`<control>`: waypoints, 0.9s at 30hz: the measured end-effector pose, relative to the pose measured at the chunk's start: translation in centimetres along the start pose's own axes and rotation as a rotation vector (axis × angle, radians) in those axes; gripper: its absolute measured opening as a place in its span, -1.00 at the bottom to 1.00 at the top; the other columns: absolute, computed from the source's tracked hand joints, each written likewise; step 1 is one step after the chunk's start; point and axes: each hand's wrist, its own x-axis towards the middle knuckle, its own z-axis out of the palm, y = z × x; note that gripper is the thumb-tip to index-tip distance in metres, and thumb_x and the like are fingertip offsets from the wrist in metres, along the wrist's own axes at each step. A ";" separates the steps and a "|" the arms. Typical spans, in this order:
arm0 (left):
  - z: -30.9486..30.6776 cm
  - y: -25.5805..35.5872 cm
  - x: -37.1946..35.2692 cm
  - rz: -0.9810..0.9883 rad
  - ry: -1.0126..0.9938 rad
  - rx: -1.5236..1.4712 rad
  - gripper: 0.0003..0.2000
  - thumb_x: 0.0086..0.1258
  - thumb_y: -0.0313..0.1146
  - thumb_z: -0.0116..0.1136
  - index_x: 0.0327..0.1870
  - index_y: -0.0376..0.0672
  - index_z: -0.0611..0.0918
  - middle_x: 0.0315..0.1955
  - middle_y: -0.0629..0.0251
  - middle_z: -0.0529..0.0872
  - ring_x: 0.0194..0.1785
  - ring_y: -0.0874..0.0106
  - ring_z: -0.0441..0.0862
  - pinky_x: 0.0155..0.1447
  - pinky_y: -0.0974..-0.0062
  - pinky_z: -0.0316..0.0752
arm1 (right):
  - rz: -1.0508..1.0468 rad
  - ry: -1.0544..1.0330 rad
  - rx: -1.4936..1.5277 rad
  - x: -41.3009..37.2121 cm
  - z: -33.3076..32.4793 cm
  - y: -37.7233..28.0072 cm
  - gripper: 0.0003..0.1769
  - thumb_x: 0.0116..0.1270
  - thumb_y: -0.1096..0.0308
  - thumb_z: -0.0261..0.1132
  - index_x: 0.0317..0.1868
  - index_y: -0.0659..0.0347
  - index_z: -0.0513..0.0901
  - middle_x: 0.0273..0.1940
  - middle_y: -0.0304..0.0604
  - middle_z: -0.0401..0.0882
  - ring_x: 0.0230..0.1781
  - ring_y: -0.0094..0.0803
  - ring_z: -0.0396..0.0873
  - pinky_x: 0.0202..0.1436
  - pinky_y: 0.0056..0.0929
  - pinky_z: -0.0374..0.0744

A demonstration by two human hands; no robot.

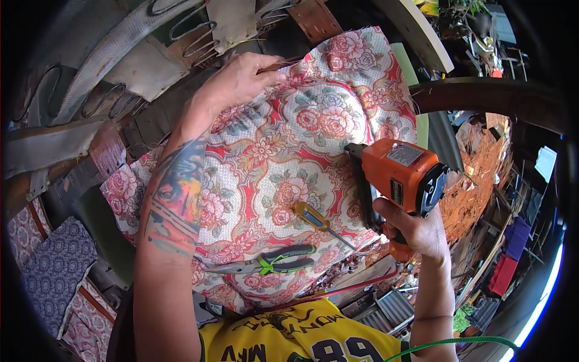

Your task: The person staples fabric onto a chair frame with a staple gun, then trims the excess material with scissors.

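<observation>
Floral upholstery fabric (265,145) in red, cream and green spreads across the middle of the head view. My left hand (244,78) is at its far edge, fingers curled over the fabric; the fingertips are partly hidden. In my right hand (422,232) is an orange staple gun (398,169), gripped by its handle. Its dark nose points left, over the right part of the fabric; whether it touches cannot be made out. A screwdriver (310,216) with a yellow handle lies on the fabric. Nearer my body rest green-and-black pliers (283,260).
Zigzag springs (196,42) and webbing straps (114,54) cross a frame at upper left. Blue patterned cloth (59,268) lies at lower left. A red hose (362,286) and a green cord (464,341) run near my body. Reddish ground (476,199) with scraps lies right.
</observation>
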 end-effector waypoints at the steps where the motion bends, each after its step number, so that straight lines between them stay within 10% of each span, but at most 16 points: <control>1: 0.0 0.4 -0.1 -0.014 0.006 0.039 -0.50 0.57 -0.18 0.32 0.38 -0.34 0.61 0.19 0.00 0.79 0.20 0.38 0.72 0.34 0.35 0.55 | 0.042 0.002 -0.019 -0.1 0.0 -0.3 -0.48 0.32 0.19 0.60 0.18 0.27 0.69 -0.37 -0.31 0.67 -0.50 -0.60 0.53 -0.37 -0.43 0.59; 8: 0.8 -1.7 0.4 -0.023 -0.011 -0.236 -0.55 0.65 -0.28 0.21 0.40 -0.41 0.58 0.21 0.10 0.77 0.22 0.51 0.65 0.38 0.46 0.51 | 0.074 0.041 -0.079 0.1 0.2 0.1 -0.41 0.26 0.20 0.62 0.24 0.24 0.69 0.12 -0.06 0.76 0.09 -0.22 0.71 0.25 -0.17 0.60; 11: 0.2 -0.4 0.2 -0.070 -0.063 -0.235 -0.49 0.61 -0.26 0.29 0.44 -0.40 0.54 0.26 0.12 0.74 0.26 0.50 0.63 0.42 0.46 0.48 | 0.044 0.040 -0.064 0.1 0.3 0.2 -0.61 0.31 0.42 0.51 0.10 0.28 0.64 -0.50 -0.35 0.60 -0.60 -0.61 0.53 -0.50 -0.52 0.49; 27: -0.3 0.4 -1.2 -0.019 -0.167 -0.544 -0.23 0.44 -0.32 0.43 0.60 -0.37 0.32 0.49 0.12 0.52 0.50 0.39 0.46 0.60 0.41 0.29 | -0.235 -0.028 -0.183 0.5 -0.1 0.9 -0.53 0.29 0.31 0.60 0.14 0.25 0.67 -0.44 -0.37 0.60 -0.58 -0.64 0.50 -0.52 -0.56 0.44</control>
